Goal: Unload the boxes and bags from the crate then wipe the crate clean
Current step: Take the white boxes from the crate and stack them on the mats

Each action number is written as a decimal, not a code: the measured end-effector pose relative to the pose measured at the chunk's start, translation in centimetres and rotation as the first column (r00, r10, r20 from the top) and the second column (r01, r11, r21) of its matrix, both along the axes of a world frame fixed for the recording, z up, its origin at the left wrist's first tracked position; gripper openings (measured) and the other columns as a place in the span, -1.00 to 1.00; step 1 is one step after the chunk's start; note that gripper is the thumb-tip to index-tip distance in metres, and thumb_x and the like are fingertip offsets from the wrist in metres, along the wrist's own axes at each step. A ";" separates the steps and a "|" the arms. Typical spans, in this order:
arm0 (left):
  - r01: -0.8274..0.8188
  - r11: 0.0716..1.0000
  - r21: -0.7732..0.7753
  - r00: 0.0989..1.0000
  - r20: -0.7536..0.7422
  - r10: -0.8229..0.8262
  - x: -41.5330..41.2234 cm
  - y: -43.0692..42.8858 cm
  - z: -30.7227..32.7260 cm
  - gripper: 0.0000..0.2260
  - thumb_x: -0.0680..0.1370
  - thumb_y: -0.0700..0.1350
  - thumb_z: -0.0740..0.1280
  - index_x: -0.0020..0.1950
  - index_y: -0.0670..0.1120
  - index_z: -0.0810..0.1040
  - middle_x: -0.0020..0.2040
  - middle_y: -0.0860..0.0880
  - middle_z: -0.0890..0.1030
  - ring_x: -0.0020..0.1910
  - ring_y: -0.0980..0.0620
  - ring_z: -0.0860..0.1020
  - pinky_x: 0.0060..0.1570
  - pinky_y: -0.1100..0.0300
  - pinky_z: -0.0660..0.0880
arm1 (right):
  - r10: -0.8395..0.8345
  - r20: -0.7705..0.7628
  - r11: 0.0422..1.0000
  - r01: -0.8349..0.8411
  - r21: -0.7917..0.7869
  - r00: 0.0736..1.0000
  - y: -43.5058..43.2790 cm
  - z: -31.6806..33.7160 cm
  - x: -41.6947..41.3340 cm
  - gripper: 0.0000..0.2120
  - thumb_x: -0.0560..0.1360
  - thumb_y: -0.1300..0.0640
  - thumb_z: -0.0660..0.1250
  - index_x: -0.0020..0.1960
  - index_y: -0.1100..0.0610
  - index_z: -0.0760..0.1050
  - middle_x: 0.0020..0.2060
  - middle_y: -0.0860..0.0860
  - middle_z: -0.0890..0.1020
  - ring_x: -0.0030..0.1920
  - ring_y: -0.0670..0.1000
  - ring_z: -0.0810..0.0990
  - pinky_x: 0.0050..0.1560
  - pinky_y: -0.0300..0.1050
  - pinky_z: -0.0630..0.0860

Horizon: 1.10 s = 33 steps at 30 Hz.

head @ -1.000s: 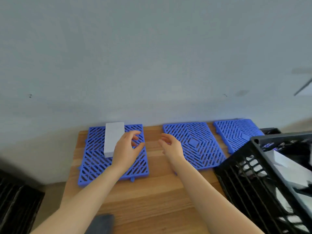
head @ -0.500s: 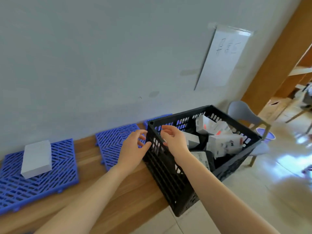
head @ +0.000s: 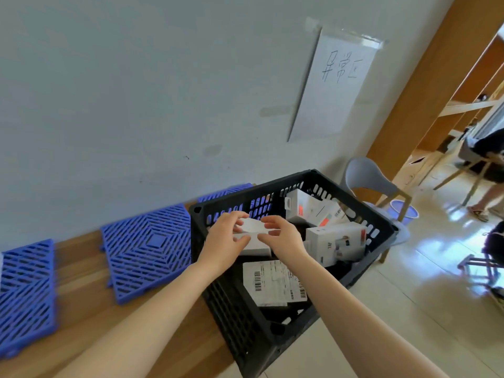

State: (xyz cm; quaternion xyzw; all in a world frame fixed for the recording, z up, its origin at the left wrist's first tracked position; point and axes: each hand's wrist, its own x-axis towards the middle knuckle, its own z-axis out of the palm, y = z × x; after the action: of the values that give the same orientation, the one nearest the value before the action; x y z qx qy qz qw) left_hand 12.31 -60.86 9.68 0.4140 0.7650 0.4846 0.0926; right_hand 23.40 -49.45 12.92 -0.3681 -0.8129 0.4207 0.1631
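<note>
A person's left hand (head: 224, 241) and right hand (head: 283, 237) reach into a black crate (head: 240, 326), fingers and thumbs curled round the ends of a small white box (head: 252, 226) held between them. Right of the right hand lie more white boxes (head: 336, 241); under its wrist, a barcode-labelled bag (head: 272, 282). Left of the left hand, blue grid mats (head: 148, 248) lie on a wooden top (head: 81, 268).

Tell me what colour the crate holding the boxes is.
The crate is black with slotted walls, clearest in the head view.
</note>
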 end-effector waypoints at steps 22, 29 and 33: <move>-0.277 0.961 -0.020 0.956 -0.107 0.274 0.1 0.3 0.2 -0.51 0.50 -0.13 0.45 0.39 0.06 0.40 0.20 0.11 0.40 0.15 0.18 0.48 0.01 0.27 0.55 | 0.362 0.308 0.864 -0.440 0.243 0.880 6.7 -2.6 -2.0 -0.47 0.44 0.25 0.38 0.34 -0.09 0.41 0.31 -0.01 0.45 0.37 0.03 0.29 0.26 -0.07 0.35; -0.440 0.898 0.001 0.895 -0.077 0.439 4.5 -0.6 -0.2 -0.53 0.50 -0.06 0.45 0.36 0.12 0.39 0.22 0.10 0.45 0.11 0.19 0.49 -0.04 0.39 0.42 | 0.403 0.108 0.882 -0.417 0.220 0.909 8.6 1.1 1.7 -0.59 0.50 0.17 0.37 0.31 -0.08 0.44 0.30 -0.01 0.45 0.32 0.04 0.40 0.27 -0.03 0.36; -0.457 0.889 0.021 0.889 -0.008 0.458 6.7 -0.5 0.1 -0.46 0.47 0.02 0.47 0.39 0.14 0.33 0.24 0.10 0.42 0.16 0.18 0.48 0.12 0.07 0.56 | 0.401 -0.126 0.913 -0.407 -0.027 0.907 9.1 3.3 3.3 -0.65 0.55 0.19 0.31 0.30 -0.05 0.45 0.20 -0.03 0.53 0.22 0.03 0.48 0.22 -0.01 0.43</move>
State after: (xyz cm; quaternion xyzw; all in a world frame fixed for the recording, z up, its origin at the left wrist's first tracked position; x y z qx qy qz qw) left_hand 18.98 -61.35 9.74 0.2262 0.8371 0.4970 -0.0326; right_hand 26.66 -40.31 16.22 -0.1707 -0.8491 0.4875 0.1105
